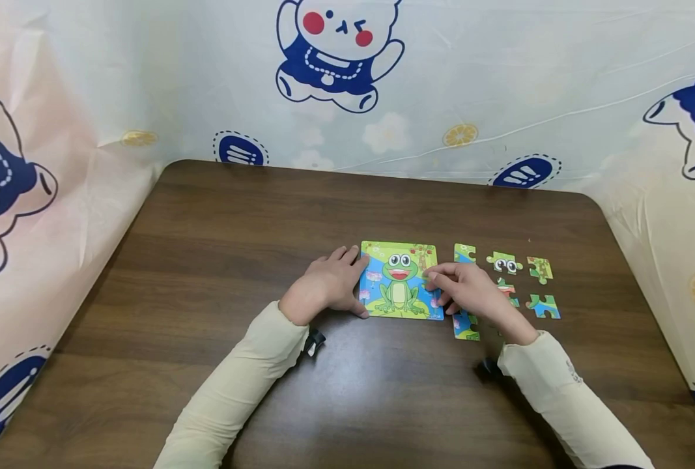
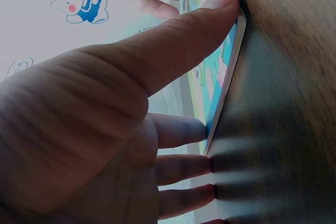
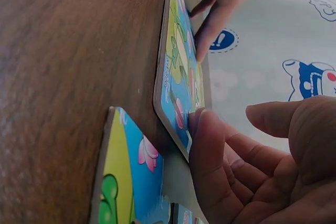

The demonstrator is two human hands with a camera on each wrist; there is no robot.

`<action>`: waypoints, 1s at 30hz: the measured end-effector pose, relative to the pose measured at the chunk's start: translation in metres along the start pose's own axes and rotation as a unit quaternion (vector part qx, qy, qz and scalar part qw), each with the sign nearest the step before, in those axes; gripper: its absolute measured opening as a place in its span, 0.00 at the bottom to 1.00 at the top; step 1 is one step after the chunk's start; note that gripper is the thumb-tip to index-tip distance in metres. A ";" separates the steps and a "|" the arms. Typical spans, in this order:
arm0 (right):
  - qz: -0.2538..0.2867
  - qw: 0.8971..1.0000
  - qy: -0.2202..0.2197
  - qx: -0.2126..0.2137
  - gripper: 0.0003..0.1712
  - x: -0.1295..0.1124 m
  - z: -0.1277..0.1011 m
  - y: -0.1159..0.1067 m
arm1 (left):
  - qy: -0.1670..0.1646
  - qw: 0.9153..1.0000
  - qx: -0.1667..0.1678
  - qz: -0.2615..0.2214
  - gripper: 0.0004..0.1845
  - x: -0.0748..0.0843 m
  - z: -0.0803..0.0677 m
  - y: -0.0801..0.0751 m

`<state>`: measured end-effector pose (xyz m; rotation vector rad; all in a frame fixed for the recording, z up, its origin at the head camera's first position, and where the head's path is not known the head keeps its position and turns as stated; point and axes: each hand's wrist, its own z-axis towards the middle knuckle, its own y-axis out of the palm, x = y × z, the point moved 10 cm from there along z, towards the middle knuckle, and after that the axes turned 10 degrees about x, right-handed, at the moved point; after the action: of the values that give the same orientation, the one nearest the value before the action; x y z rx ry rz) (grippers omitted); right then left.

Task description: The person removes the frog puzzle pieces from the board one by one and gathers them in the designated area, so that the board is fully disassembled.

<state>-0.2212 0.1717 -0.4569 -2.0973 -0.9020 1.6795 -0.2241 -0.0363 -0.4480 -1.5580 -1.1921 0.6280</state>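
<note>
A square frog picture puzzle board point(image 1: 401, 283) lies flat on the table, its frog picture facing up. My left hand point(image 1: 337, 280) rests at its left edge, with thumb and fingers spread along the side; in the left wrist view the thumb point(image 2: 184, 43) lies on the board's corner. At the right edge my right hand point(image 1: 467, 286) touches the board with a bent finger point(image 3: 205, 135). Its thumb point(image 3: 273, 118) stands apart, and nothing shows between thumb and finger. Loose jigsaw pieces lie right of the board, partly hidden by the right hand.
Among the loose pieces are one with frog eyes point(image 1: 504, 262), a green corner piece point(image 1: 539, 269), a blue and green one point(image 1: 543, 307) and one with a pink flower point(image 3: 148, 153). A patterned curtain point(image 1: 429, 85) hangs behind the brown table point(image 1: 253, 208).
</note>
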 end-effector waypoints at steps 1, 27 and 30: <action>-0.008 1.000 -0.005 0.001 0.22 -0.001 -0.001 0.000 | 0.000 1.000 0.000 0.000 0.60 0.000 0.000 0.000; -0.061 0.998 -0.020 0.003 0.23 -0.005 0.002 -0.001 | -0.006 1.000 -0.003 -0.003 0.61 -0.001 0.001 0.001; -0.066 0.998 -0.016 0.006 0.21 -0.006 0.002 -0.001 | -0.006 1.000 -0.004 -0.002 0.61 -0.001 0.002 0.002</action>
<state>-0.2241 0.1684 -0.4528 -1.9621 -1.0144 1.6521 -0.2254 -0.0364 -0.4501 -1.5592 -1.2074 0.6319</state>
